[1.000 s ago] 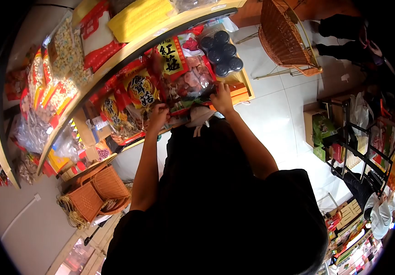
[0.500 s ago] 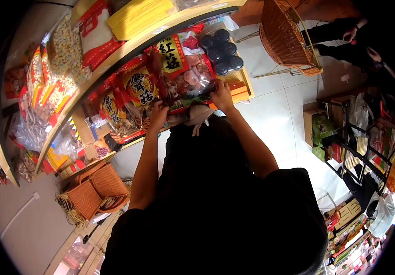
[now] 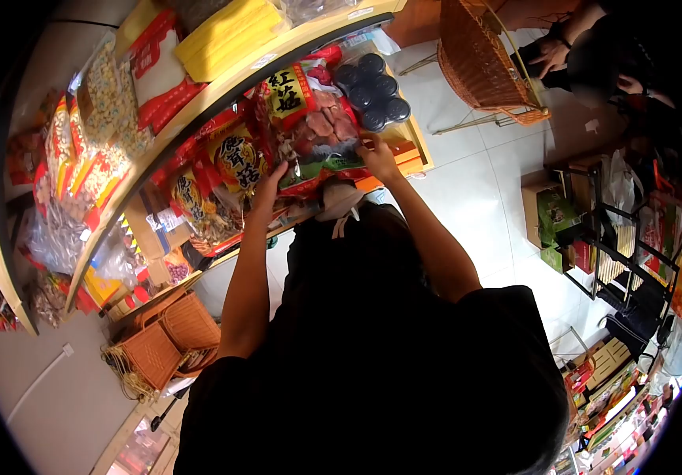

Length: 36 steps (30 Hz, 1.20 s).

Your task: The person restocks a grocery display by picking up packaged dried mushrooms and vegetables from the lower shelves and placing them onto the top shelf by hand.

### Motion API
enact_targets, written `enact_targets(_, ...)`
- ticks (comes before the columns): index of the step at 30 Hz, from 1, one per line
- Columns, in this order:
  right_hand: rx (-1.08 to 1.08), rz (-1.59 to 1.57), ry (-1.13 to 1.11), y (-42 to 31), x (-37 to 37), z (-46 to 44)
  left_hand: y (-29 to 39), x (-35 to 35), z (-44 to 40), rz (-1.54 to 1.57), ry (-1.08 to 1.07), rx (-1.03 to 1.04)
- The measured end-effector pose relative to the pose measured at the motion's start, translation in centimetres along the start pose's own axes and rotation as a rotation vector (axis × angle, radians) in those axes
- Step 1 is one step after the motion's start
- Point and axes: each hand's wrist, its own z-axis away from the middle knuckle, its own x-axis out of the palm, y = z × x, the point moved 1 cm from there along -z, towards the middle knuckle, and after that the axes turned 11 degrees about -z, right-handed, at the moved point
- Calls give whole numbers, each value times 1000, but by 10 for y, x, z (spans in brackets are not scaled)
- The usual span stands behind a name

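A red and clear bag of reddish dried pieces [image 3: 321,127] with a yellow label lies on the shelf, between my hands. My right hand [image 3: 378,157] grips its lower right corner with bent fingers. Along the bag's lower left edge is my left hand [image 3: 268,190], fingers together against the plastic. Two red bags with round yellow and black labels, a nearer one [image 3: 234,158] and a further one [image 3: 191,194], lie to the left. Dark-lidded jars [image 3: 373,91] stand just beyond the bag's right side.
An upper shelf edge [image 3: 222,91] curves over the bags, carrying yellow packs [image 3: 230,36]. A wicker basket [image 3: 475,71] stands at upper right, near another person's hand [image 3: 551,55]. Wicker chair-like baskets [image 3: 151,348] are at lower left. A black rack [image 3: 610,214] stands right.
My left hand has moved up and opened out from a bent grip to lie along the bag's edge. The bag's lower part looks lifted slightly. The other person's hands have moved nearer the basket.
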Motion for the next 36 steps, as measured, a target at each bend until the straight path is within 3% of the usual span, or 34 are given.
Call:
enact_targets(3, 87, -109, -39, -21, -1, -1, 23, -6, 3, -8, 39, 39)
enact_targets(7, 108, -227, -63, -40, 2, 0, 47, -17, 18, 196, -29, -72)
enact_targets(13, 72, -403, -82, -55, 7, 11, 52, -21, 36, 387, -81, 50)
enact_targets(16, 73, -526, -151, -65, 3, 20, 54, -24, 52, 343, -43, 62)
enact_targets(21, 307, -854, -93, -64, 4, 31, 38, -28, 74, 301, 21, 142)
enact_targets(23, 323, -834, -174, -70, -1, 37, 29, -31, 80, 229, 22, 124)
enact_targets(25, 503, -938, -400, -100, -3, 57, 23, -33, 88, 155, 18, 101)
enact_targets(31, 478, -791, -454, -81, -7, 84, 18, -37, 111, -150, 41, 166)
enact_targets(36, 404, -794, -432, -83, 2, 112, 6, -43, 130, -28, -2, 106)
